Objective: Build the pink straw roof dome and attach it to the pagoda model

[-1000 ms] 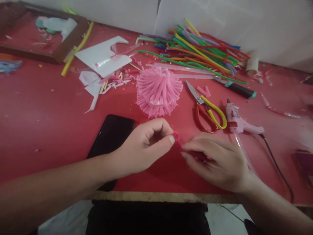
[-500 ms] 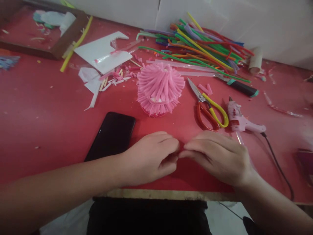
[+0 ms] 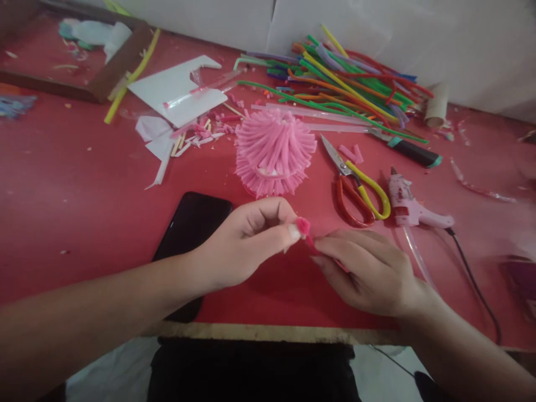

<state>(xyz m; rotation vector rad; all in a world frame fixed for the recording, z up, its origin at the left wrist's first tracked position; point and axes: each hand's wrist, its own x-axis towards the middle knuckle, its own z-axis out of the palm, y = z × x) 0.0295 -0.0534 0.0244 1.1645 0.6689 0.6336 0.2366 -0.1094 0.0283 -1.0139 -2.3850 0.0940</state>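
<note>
My left hand [image 3: 247, 243] is pinched round the curled end of a small pink straw piece [image 3: 303, 226]. My right hand [image 3: 368, 273] lies just to its right, fingers closed on the other end of the same piece. Both hands hover low over the red table [image 3: 75, 212] near its front edge. Behind them stands a pink ball of straw pieces [image 3: 274, 151]. A black phone [image 3: 190, 234] lies under my left wrist.
Red and yellow scissors [image 3: 355, 187] and a pink glue gun [image 3: 408, 204] with a black cord lie to the right. A heap of coloured straws [image 3: 347, 84] sits at the back. White paper [image 3: 176, 92], straw offcuts and a brown frame [image 3: 104, 78] lie at the back left.
Half a second ago both hands were pressed low together with the piece hidden. Now my left hand has lifted and the curled pink end shows at its fingertips.
</note>
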